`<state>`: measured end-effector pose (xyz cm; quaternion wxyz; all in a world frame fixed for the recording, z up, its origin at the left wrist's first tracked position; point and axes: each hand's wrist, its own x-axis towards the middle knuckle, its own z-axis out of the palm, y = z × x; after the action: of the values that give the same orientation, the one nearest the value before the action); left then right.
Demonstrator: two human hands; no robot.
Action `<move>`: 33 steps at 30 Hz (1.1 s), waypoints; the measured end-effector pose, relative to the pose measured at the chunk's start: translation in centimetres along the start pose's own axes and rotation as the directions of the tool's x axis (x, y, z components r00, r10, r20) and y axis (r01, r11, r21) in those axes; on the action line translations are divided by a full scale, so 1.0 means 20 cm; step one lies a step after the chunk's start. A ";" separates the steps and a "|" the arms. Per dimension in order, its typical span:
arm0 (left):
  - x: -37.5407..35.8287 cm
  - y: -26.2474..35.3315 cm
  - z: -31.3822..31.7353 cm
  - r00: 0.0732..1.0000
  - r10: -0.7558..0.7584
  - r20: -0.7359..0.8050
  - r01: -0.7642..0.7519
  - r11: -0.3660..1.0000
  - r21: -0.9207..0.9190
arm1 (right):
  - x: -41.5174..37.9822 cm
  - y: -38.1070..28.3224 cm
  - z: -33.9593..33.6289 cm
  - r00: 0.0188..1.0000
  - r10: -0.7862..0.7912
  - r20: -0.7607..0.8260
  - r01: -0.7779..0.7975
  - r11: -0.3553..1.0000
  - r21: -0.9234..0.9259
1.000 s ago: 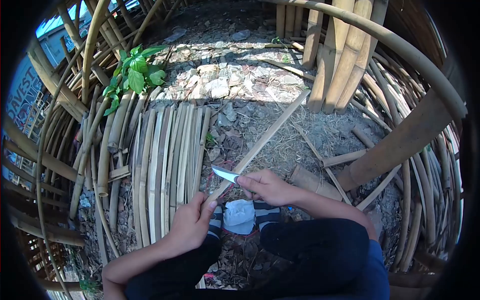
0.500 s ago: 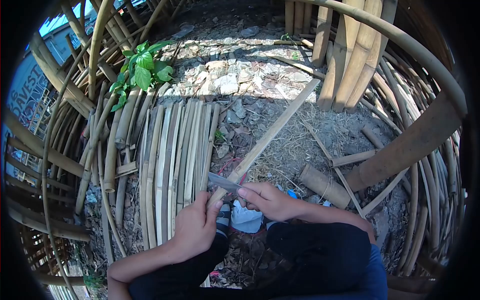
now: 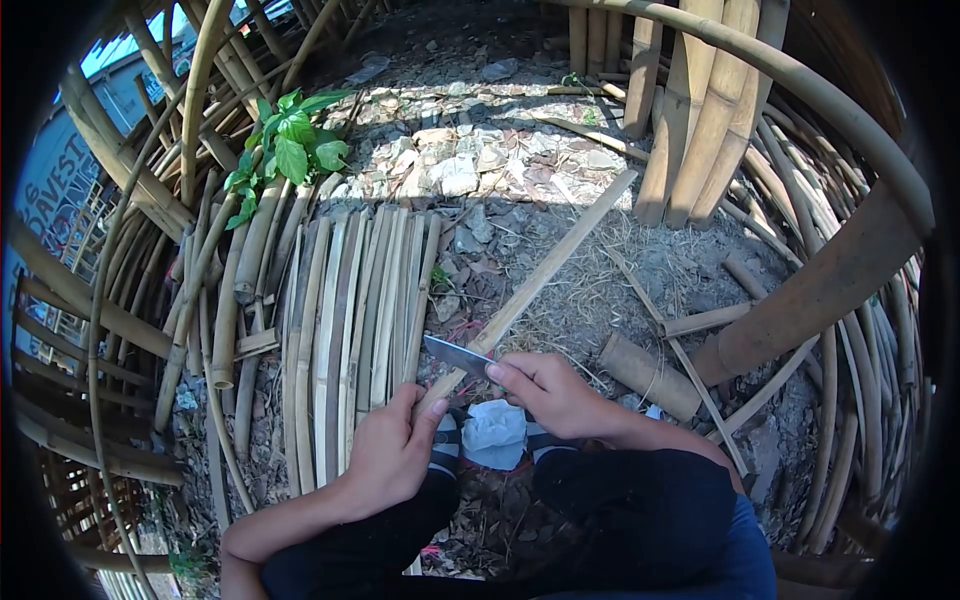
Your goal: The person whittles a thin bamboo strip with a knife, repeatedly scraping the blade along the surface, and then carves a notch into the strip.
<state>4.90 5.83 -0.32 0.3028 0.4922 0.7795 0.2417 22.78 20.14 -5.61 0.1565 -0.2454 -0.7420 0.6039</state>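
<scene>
A long split bamboo strip (image 3: pixel 555 262) slants away from me up to the right. My left hand (image 3: pixel 388 447) is closed round its near end. In my right hand (image 3: pixel 550 395) is a knife (image 3: pixel 456 355), its broad blade lying across the strip just ahead of my left hand and pointing left. The knife's handle is hidden by my fingers. Left of the strip lies a row of split bamboo strips (image 3: pixel 352 310), side by side. Between my feet sits a crumpled white bag or cloth (image 3: pixel 495 436).
A short bamboo tube (image 3: pixel 650 376) lies on the ground to the right, near a thick slanting bamboo pole (image 3: pixel 810 290). Upright bamboo posts (image 3: pixel 715 120) stand ahead. A leafy plant (image 3: pixel 295 145) grows at the far left, beside stacked poles. Broken stones (image 3: pixel 455 172) cover the sunlit ground.
The knife and my right hand have moved slightly away along the strip and to the right. The strip's far end has dipped a little. My left hand keeps its hold.
</scene>
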 end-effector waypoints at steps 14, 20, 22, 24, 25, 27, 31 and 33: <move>-0.02 -0.03 0.02 0.997 0.033 0.073 -0.034 0.999 0.016 | -0.02 0.08 0.01 0.987 -0.137 0.082 0.137 0.991 0.002; -0.03 0.00 0.02 0.990 0.122 0.074 -0.123 0.992 0.006 | -0.05 0.04 -0.01 0.940 -0.323 -0.115 0.274 0.909 -0.313; -0.03 0.01 0.01 0.992 0.107 0.064 -0.107 0.994 -0.013 | -0.05 0.02 0.00 0.911 -0.346 -0.225 0.260 0.905 -0.337; -0.03 0.01 -0.01 0.996 0.069 0.060 -0.069 0.998 -0.004 | -0.04 0.03 -0.02 0.868 -0.369 -0.334 0.247 0.902 -0.355; -0.03 0.01 -0.02 0.998 0.029 0.059 -0.029 1.000 0.003 | -0.03 0.05 -0.04 0.880 -0.287 -0.379 0.205 0.948 -0.243; -0.02 0.00 -0.02 0.998 0.029 0.055 -0.030 0.999 0.012 | -0.03 0.06 -0.05 0.887 -0.199 -0.416 0.159 0.979 -0.128; -0.02 -0.05 0.03 0.994 0.105 0.033 -0.107 0.992 0.060 | -0.03 0.08 0.00 0.996 -0.091 -0.010 0.091 0.995 0.031; -0.02 -0.04 0.03 0.994 0.106 0.031 -0.107 0.993 0.045 | -0.01 0.07 -0.01 0.997 -0.013 0.076 0.003 0.990 0.138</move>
<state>4.99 5.12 -1.26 0.2891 0.5434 0.7532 0.2320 23.33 20.30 -6.98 0.1468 -0.2077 -0.7050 0.6620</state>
